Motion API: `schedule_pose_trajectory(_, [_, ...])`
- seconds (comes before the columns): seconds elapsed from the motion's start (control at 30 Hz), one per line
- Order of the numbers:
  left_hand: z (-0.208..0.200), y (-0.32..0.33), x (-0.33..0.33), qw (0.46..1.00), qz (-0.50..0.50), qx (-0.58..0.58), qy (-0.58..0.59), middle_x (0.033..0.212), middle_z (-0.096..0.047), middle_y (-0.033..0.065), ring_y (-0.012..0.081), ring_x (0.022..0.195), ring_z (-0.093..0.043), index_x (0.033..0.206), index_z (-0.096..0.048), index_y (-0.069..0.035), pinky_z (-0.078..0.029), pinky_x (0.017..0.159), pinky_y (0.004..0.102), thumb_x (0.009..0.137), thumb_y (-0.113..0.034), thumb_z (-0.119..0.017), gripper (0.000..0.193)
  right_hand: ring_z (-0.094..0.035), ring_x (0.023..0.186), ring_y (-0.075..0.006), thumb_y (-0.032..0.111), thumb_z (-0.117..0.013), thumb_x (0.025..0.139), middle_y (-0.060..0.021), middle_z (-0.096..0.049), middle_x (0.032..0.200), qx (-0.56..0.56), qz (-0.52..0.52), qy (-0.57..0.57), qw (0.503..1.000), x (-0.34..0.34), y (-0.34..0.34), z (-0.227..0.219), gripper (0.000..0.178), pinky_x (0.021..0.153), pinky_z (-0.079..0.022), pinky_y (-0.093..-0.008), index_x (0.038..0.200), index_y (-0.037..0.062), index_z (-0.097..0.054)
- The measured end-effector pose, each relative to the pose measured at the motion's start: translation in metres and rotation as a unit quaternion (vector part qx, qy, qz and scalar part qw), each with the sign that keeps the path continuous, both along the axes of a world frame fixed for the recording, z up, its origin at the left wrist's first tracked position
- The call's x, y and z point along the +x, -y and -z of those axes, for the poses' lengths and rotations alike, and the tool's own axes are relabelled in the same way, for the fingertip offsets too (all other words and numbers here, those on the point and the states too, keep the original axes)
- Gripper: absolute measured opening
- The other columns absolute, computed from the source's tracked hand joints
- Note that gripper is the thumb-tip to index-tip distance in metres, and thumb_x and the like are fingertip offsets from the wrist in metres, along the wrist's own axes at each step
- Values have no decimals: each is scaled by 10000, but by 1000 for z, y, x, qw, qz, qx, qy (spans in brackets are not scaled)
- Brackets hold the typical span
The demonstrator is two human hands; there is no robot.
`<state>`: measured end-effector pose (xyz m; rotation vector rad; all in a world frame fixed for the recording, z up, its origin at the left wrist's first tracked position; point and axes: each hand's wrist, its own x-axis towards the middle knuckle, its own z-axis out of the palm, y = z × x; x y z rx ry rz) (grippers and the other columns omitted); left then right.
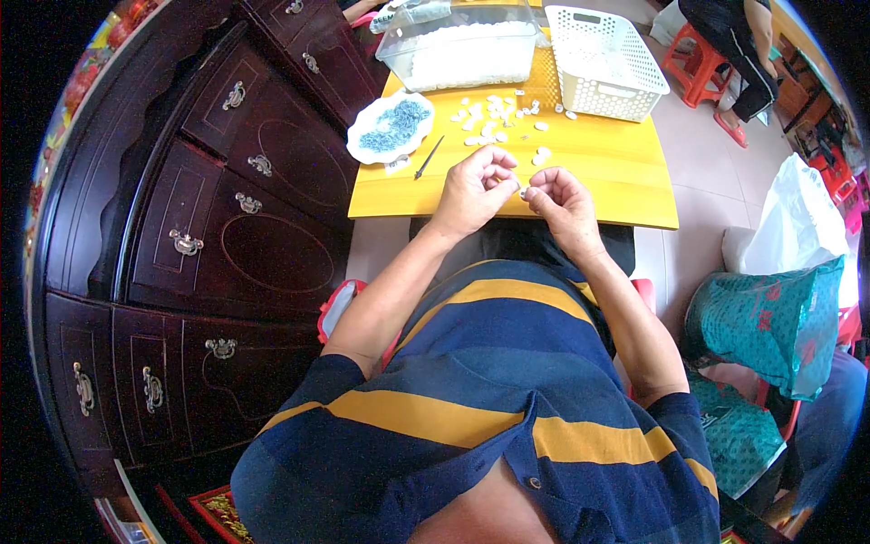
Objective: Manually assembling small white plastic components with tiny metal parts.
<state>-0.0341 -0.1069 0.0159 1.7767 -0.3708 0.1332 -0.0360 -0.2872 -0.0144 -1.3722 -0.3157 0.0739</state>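
Observation:
My left hand [475, 192] and my right hand [565, 210] meet fingertip to fingertip over the near edge of the yellow table [616, 186]. Both are closed in a pinch. Between them shows a tiny pale piece [523, 192], mostly covered by the fingers and too small to name. Just beyond my hands lie several small white oval pieces [494, 111], loose on the tabletop. Left of them rests a thin dark pointed tool [429, 158]. A white scalloped dish [356, 145] holds a heap of small blue bits [395, 125].
A clear plastic bin [391, 53] of white pieces and a white perforated basket [625, 107] stand at the table's far side. Dark wooden drawers [272, 208] flank the left. Teal bags [766, 317] stand at right. Another person sits on a red stool [693, 68].

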Motion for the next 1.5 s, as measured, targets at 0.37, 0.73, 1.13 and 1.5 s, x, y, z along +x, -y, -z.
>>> schedule_pose_trajectory(0.37, [0, 2, -1, 1000, -1, 6, 2, 839, -630, 1, 24, 712, -561, 1052, -569, -13, -463, 641, 175, 854, -20, -661, 218, -541, 742, -41, 40, -645, 896, 26, -596, 821, -6, 3, -6, 1000, 0, 0, -1, 96, 693, -461, -193, 966, 38, -579])
schedule_pose_trajectory(0.73, [-13, 6, -6, 998, -4, 59, 19, 792, -635, -4, 18, 677, -547, 1041, -581, -16, -456, 609, 184, 843, -18, -658, 212, -553, 759, -44, 10, -635, 899, 22, -592, 838, -32, 13, 20, 999, 2, 0, 5, 104, 695, -465, -187, 963, 39, -558])
schedule_pose_trajectory(1.13, [-6, 12, -3, 995, -9, 92, 45, 711, -622, -14, 19, 617, -529, 1055, -595, -36, -441, 562, 197, 829, 2, -637, 233, -584, 677, -61, 30, -673, 833, -16, -619, 722, -143, 117, 122, 975, -6, -4, -1, 97, 632, -487, -228, 877, 26, -586])
schedule_pose_trajectory(1.5, [-9, -4, 3, 996, 61, 69, 0, 834, -622, -13, 28, 725, -554, 1193, -564, -26, -463, 654, 189, 856, -43, -652, 349, -511, 685, -29, 40, -671, 871, 41, -563, 757, -60, 50, 65, 995, 2, -4, 9, 140, 634, -446, -195, 922, 45, -541])
